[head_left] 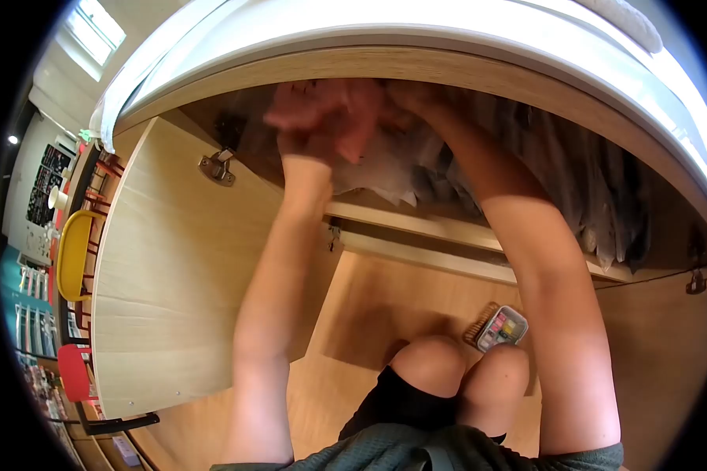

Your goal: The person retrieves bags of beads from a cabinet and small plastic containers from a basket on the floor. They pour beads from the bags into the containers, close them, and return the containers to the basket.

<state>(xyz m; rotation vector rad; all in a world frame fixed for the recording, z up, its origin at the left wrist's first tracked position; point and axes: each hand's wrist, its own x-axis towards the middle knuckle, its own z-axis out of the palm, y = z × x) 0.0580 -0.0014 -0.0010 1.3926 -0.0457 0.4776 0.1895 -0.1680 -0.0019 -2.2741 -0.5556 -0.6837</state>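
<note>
as left hand seemingly grips pink item: handling step, above shelf's left end
right hand: near it; can't tell fingers' state
next move: likely needs steady grip

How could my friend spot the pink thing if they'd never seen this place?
Find the open wooden cupboard under the white top. Inside, towards its left side, the crumpled pink thing is at the left hand. Its pink colour sets it apart from the greyish, plastic-looking bundles further right.
</note>
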